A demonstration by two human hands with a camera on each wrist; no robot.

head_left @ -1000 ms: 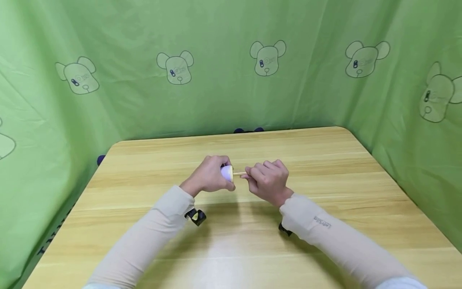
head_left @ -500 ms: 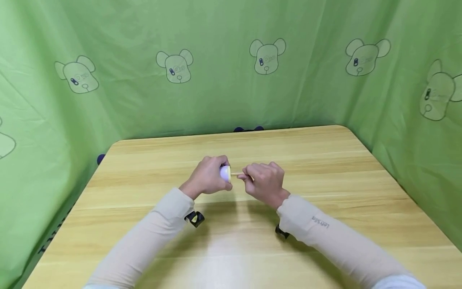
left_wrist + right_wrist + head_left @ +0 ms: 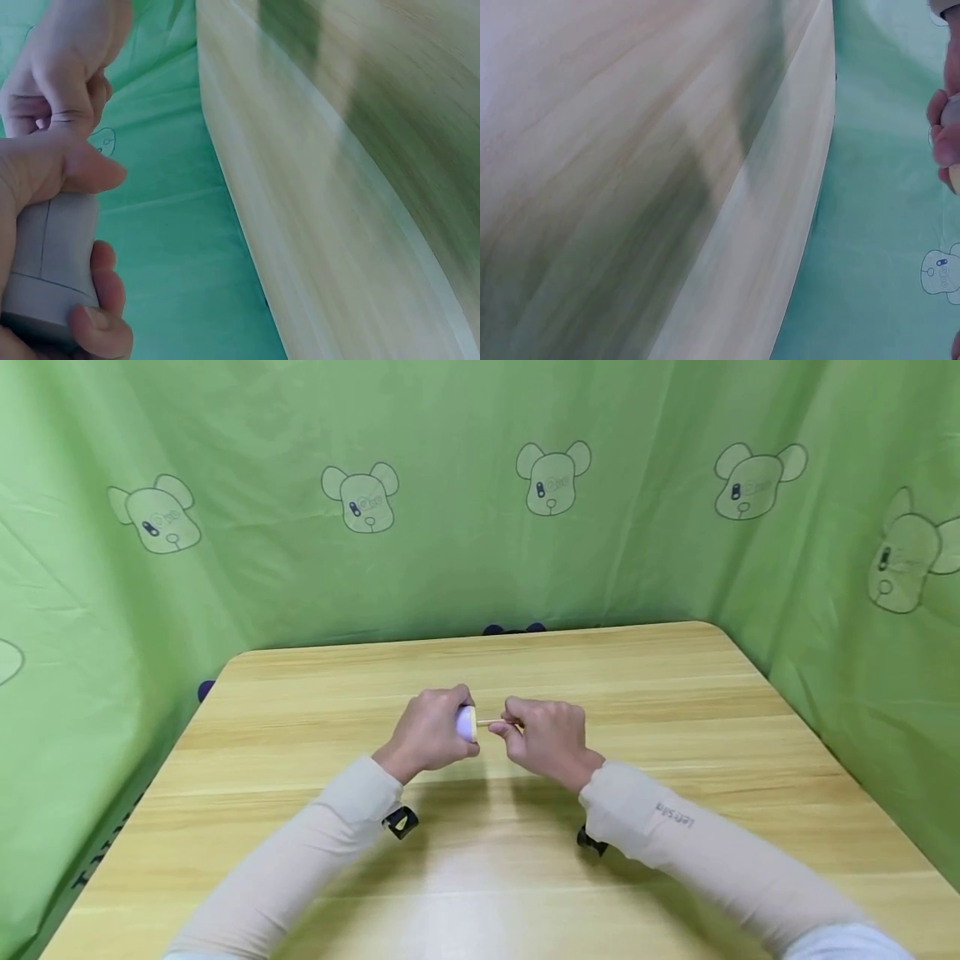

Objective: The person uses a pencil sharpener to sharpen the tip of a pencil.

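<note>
Above the middle of the table, my left hand [image 3: 427, 732] grips a lavender pencil sharpener [image 3: 465, 724] with a pale yellow end face. Its smooth body, with seam lines and a dark base, shows in the left wrist view as the sharpener [image 3: 56, 240] between thumb and curled fingers. A thin yellowish pencil [image 3: 489, 722] runs from that end face into my right hand [image 3: 551, 735], which pinches it between thumb and curled forefinger. The tip inside and the part within the palm are hidden. At the right wrist view's edge, only part of the left hand [image 3: 946, 146] shows.
The light wood-grain table [image 3: 637, 677] has rounded far corners. Green curtain [image 3: 450, 581] with printed bear heads surrounds its back and sides. Black wrist cameras [image 3: 401, 821] hang under both sleeved wrists, above the tabletop.
Both hands have drifted slightly left with the sharpener and pencil. The right hand has turned at the pencil and come a little closer to the sharpener; less pencil shows between them.
</note>
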